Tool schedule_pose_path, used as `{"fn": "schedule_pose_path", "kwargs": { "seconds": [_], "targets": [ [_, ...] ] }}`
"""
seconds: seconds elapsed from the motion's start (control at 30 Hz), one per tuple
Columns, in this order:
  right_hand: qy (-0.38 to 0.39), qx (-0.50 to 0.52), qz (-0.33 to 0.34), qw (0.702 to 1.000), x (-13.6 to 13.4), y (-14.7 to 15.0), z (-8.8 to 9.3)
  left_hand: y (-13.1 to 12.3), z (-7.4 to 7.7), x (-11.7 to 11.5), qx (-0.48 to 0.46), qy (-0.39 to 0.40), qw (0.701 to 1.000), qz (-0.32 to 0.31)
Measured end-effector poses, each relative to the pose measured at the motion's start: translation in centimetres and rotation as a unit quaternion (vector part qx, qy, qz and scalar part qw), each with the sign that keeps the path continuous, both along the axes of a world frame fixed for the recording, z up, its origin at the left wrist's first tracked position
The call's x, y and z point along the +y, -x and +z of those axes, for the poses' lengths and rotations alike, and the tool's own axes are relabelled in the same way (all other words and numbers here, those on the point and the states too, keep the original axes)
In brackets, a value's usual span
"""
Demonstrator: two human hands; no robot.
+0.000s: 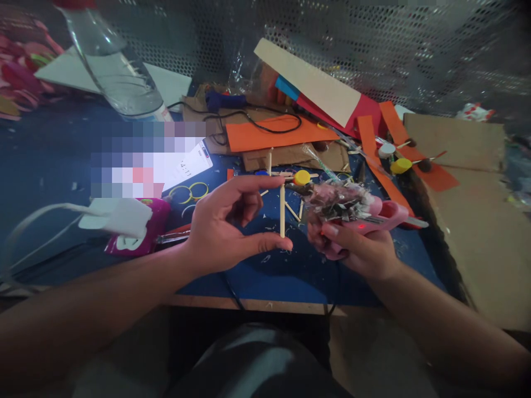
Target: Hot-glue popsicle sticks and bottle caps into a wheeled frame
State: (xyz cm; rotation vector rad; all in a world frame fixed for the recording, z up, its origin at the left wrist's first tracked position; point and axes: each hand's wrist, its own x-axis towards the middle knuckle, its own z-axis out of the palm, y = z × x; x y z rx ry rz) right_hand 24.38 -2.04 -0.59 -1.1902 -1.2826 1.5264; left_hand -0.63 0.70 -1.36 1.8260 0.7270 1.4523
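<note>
Head view: dark-clothed lap (253, 359) at bottom, then front edge of blue tabletop (286, 282). L hand (219, 226), above tabletop: thumb and index finger spread wide, holding short wooden stick (282, 215) end to end. Stick is approx. vertical, thumb at lower end, index at upper.

R hand (365, 249): fingers (342, 236) wrapped around pink glue gun (375, 207). Nozzle aims L, w/ ragged grey-white film around the front; tip is near stick's upper end, contact can't be confirmed. Small red light is lit on gun body.

L side: white charger (130, 215) on magenta power strip (160, 215); yellow rings (199, 191) beyond. Lit phone (194, 166) lies behind, partly pixelated.

Mid tabletop: loose sticks (301, 210), yellow cap (302, 177) just beyond L index fingertip. R side: 2nd yellow cap (401, 165) next to white cap (386, 150), plus large cardboard panel (477, 237).

Rear: orange sheet (265, 132) on cardboard pieces (286, 160), blue tool (226, 100) w/ black cord, tilted cream sheet (307, 80), clear bottle (120, 83) at L. Backdrop: perforated grey sheeting (174, 33).
</note>
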Motion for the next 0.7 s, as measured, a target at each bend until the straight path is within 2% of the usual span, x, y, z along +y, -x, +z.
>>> {"fn": "schedule_pose_path", "kwargs": {
  "seconds": [0.2, 0.47, 0.7],
  "targets": [
    [0.025, -0.007, -0.014, 1.000, -0.20, 0.06, 0.06, 0.02, 0.00, 0.02, -0.003, -0.002, 1.000, -0.005],
    [0.007, 0.006, -0.006, 1.000, -0.21, -0.13, -0.51, 0.01, -0.14, 0.11, -0.005, 0.001, 1.000, -0.008],
    [0.019, 0.017, -0.009, 1.000, -0.17, 0.14, -0.12, -0.04, -0.37, 0.32, -0.017, -0.024, 1.000, -0.012]
  ]
}}
